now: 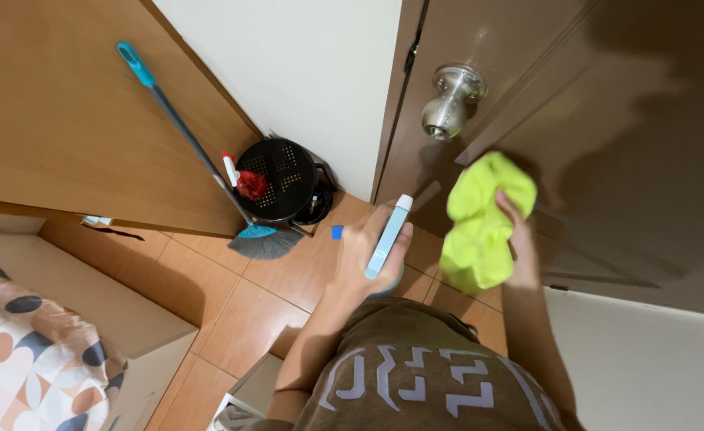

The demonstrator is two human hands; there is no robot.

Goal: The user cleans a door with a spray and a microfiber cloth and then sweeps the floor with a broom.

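Observation:
My right hand [519,239] presses a crumpled yellow-green cloth [483,219] against the brown door [607,120], below and to the right of the silver round doorknob [450,102]. My left hand [368,251] is closed around a light blue spray bottle [389,235] with a white top, held upright-tilted in front of the door's lower edge. Both arms reach out over my brown printed shirt.
A broom [200,152] with a teal-tipped handle leans on a wooden panel at left. A black perforated bin [276,179] with a red item stands in the corner. A bed with patterned bedding [24,359] lies at lower left. Orange floor tiles [232,295] lie below.

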